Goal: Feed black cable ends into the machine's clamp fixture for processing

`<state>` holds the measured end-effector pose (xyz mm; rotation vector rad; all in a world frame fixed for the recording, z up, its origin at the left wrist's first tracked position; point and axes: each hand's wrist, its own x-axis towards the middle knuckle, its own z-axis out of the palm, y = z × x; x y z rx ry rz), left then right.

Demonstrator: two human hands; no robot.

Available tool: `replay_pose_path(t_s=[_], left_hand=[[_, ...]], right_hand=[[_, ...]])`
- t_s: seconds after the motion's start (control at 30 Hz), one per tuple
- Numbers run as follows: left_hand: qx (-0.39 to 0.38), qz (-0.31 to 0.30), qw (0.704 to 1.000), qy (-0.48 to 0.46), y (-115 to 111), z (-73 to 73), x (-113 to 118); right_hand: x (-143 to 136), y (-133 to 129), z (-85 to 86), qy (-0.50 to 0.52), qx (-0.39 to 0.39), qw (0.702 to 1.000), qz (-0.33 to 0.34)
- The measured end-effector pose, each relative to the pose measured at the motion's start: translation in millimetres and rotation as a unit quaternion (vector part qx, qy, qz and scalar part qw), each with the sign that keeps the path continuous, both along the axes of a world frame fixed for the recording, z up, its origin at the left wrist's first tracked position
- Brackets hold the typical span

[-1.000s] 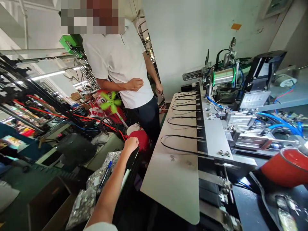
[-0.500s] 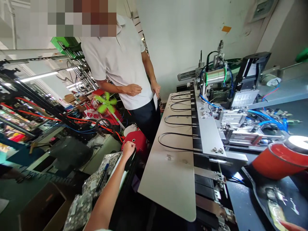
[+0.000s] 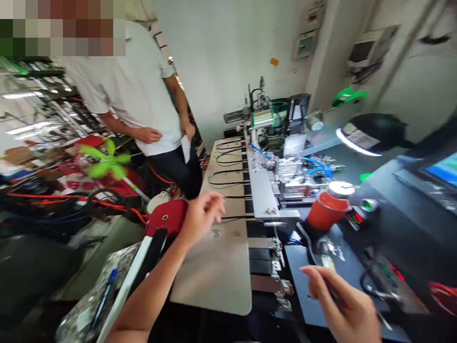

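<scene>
My left hand point(image 3: 204, 214) is over the pale metal plate point(image 3: 210, 267), at the loop end of the nearest black cable point(image 3: 233, 218). Its fingers are loosely curled and apart, and they hide part of that cable. No firm grip on it shows. More looped black cables point(image 3: 223, 177) lie across the plate, their ends in a dark strip at its right edge. At lower right, my right hand point(image 3: 344, 302) hovers by the dark bench, thumb and forefinger apart. Nothing can be made out between them.
A person in a white shirt point(image 3: 139, 95) stands beyond the plate. Cylinders and blue hoses point(image 3: 293, 176) line its right side. An orange-red pot point(image 3: 326, 209) and a lamp point(image 3: 374, 133) stand at right. A red machine part point(image 3: 166, 216) and bagged parts point(image 3: 107, 286) are at left.
The view has swung right. My left hand has moved from beside the red part to the nearest cable, its fist loosening. My right hand has come further into view.
</scene>
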<state>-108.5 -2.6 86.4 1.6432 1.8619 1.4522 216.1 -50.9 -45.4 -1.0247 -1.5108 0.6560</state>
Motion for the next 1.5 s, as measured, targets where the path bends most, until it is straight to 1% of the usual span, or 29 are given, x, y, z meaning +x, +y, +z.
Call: replay_pose_path(t_s=[0.03,0.07,0.1,0.13,0.17,0.23,0.3,0.37,0.43,0.53,0.6,0.63,0.7,0.77,0.83,0.9,0.93,1.0,1.07,1.1,1.17,1.23,1.3,1.37,1.5], left_hand=[[-0.061,-0.114,0.991,-0.019,0,-2.4,32],[-0.128,-0.209,0.969,-0.029,-1,-6.1,62],[-0.183,-0.28,0.942,-0.031,-4,-10.8,87],[-0.226,-0.331,0.916,-0.034,-8,-16.3,106],[-0.254,-0.36,0.897,-0.033,-11,-22.3,120],[-0.276,-0.382,0.882,-0.026,-14,-34.1,134],[-0.284,-0.387,0.877,-0.014,-12,-43.6,135],[-0.288,-0.392,0.874,-0.001,-10,-49.6,133],[-0.271,-0.385,0.881,0.03,-10,-52.8,130],[-0.198,-0.375,0.899,0.112,-13,-54.7,127],[-0.158,-0.383,0.899,0.145,-15,-54.6,125],[-0.151,-0.385,0.898,0.148,-15,-54.2,125],[-0.168,-0.379,0.902,0.125,-17,-53.0,126],[-0.208,-0.364,0.906,0.058,-18,-52.5,129],[-0.241,-0.348,0.906,-0.027,-19,-54.2,134],[-0.253,-0.336,0.902,-0.095,-21,-57.8,139],[-0.255,-0.333,0.9,-0.117,-22,-60.0,141],[-0.255,-0.331,0.898,-0.138,-24,-64.0,144],[-0.252,-0.331,0.899,-0.138,-26,-66.6,144],[-0.249,-0.33,0.901,-0.129,-26,-67.4,144],[-0.235,-0.325,0.912,-0.088,-23,-68.3,141],[-0.199,-0.3,0.933,-0.004,-18,-69.2,137],[-0.163,-0.26,0.947,0.096,-9,-70.6,131],[-0.17,-0.23,0.945,0.159,-1,-72.7,126],[-0.242,-0.231,0.926,0.173,8,-77.3,124]], right_hand=[[-5,0,9.2,0.001,0.003,1.0,0.021],[-11,0,16.9,0.007,-0.005,0.999,0.036],[-15,1,22.6,0.012,-0.017,0.999,0.046],[-18,3,26.3,0.019,-0.031,0.998,0.049],[-21,4,28.0,0.029,-0.046,0.997,0.051],[-26,6,26.7,0.058,-0.077,0.994,0.056],[-30,6,22.2,0.092,-0.108,0.988,0.068],[-34,6,17.6,0.121,-0.124,0.982,0.078],[-36,5,15.4,0.132,-0.124,0.98,0.078],[-33,5,16.7,0.099,-0.116,0.985,0.079],[-30,6,18.6,0.056,-0.114,0.988,0.093],[-29,6,19.0,0.042,-0.112,0.988,0.097],[-33,7,18.0,0.045,-0.099,0.99,0.086],[-41,7,14.7,0.073,-0.063,0.995,0.039],[-52,7,10.5,0.09,-0.001,0.995,-0.031],[-63,7,7.5,0.085,0.066,0.989,-0.103],[-67,7,6.8,0.074,0.091,0.984,-0.133],[-73,7,6.8,0.046,0.117,0.976,-0.176],[-74,7,7.7,0.025,0.12,0.973,-0.195],[-74,7,7.9,0.02,0.115,0.974,-0.193],[-69,8,7.4,0.016,0.094,0.981,-0.168],[-62,9,5.4,0.01,0.059,0.989,-0.135],[-52,12,2.0,0.007,0.026,0.991,-0.127],[-44,15,-2.0,0.01,0.0,0.99,-0.144],[-34,17,-8.7,0.015,-0.023,0.986,-0.163]])
